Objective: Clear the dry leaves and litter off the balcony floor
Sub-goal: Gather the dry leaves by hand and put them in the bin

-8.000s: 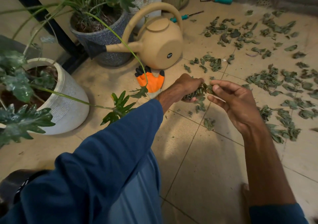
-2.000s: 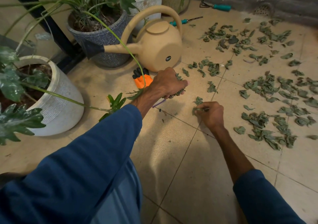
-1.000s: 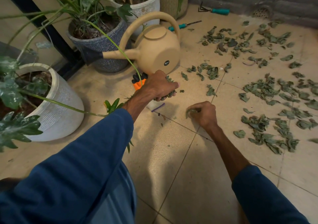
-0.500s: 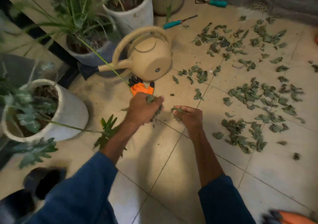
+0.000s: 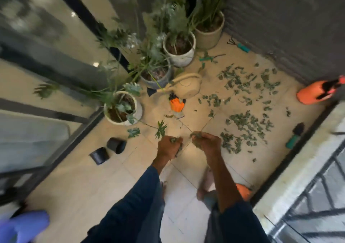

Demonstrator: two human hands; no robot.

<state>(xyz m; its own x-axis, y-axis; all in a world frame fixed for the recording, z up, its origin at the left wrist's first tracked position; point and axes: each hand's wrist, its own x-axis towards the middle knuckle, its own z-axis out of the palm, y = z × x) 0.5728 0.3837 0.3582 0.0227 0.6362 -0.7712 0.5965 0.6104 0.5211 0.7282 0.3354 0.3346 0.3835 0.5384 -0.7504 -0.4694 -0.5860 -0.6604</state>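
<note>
1. Left hand (image 5: 169, 146): fingers curled tight round a clump of dry leaves (image 5: 174, 140). Bits poke out above the fist.
2. Right hand (image 5: 206, 142): fingers likewise closed round a second clump (image 5: 196, 135). It is just beside the left hand; we cannot tell whether they touch.
3. Both hands are held over the tiled floor (image 5: 104, 177), forearms bare below blue sleeves.
4. Loose leaves (image 5: 246, 123) lie on the floor to the right of the hands, with a wider scatter (image 5: 242, 78) beyond, near the grey wall.
5. Ahead of the hands, an orange glove (image 5: 177, 105) lies flat. A beige watering can (image 5: 186, 86) is just behind it.
6. To the left we log a white pot (image 5: 123, 108) with a plant and two small black pots (image 5: 115, 144) on their sides.
7. At the right edge are an orange sprayer (image 5: 315, 91) and a teal-handled trowel (image 5: 295, 135). The frame is blurred.
</note>
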